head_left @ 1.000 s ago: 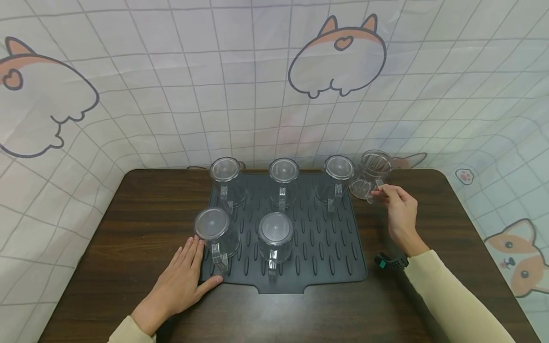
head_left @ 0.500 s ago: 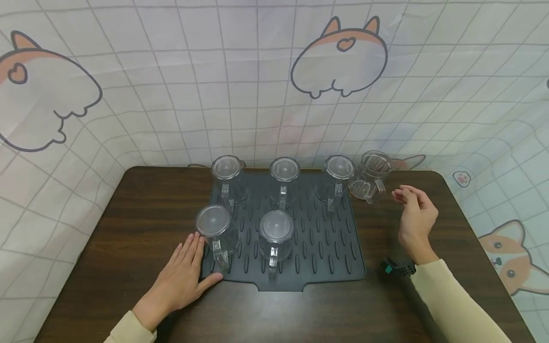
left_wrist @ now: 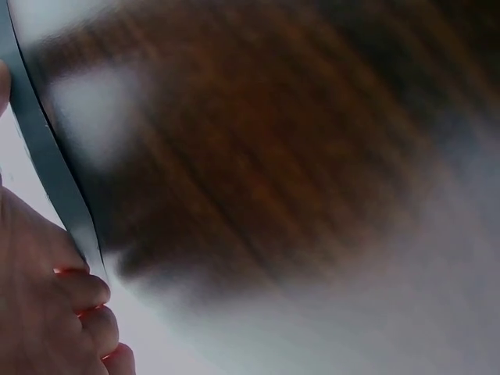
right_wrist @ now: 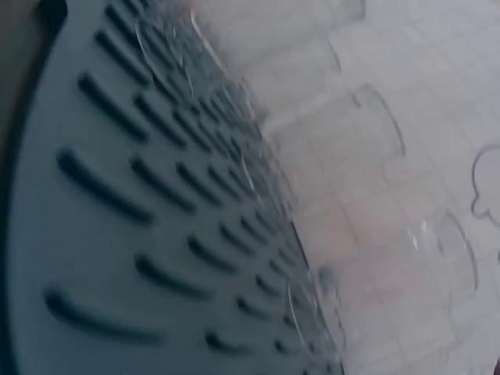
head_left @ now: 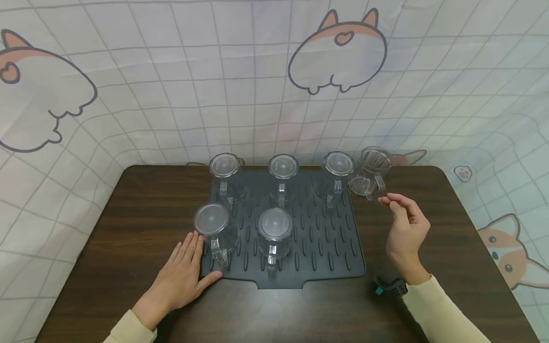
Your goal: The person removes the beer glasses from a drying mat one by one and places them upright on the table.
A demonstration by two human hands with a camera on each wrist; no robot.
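Note:
My left hand (head_left: 177, 271) lies flat with straight fingers at the left edge of a dark grey drying mat (head_left: 326, 267), fingertips beside the front-left glass mug (head_left: 212, 221). In the left wrist view, its curled-looking fingers (left_wrist: 94, 328) show by the mat's edge. My right hand (head_left: 407, 233) hovers over the table right of the mat, fingers loosely bent and holding nothing. Its fingertips are close to the handle of an upright clear glass mug (head_left: 375, 164). Whether they touch it I cannot tell. Upside down on the mat stand several more mugs, including the front-middle mug (head_left: 275, 226).
Along the mat's back are a left mug (head_left: 225, 166), a middle mug (head_left: 283, 167) and a right mug (head_left: 339, 164), handles toward me. The dark wooden table (head_left: 128, 224) meets a gridded curtain (head_left: 257, 109) behind. A dark band (head_left: 390, 287) is at my right wrist.
My right hand let go of the upright mug's handle and drew away to the right, then came back left and nearer. The mug and my left hand have stayed in place.

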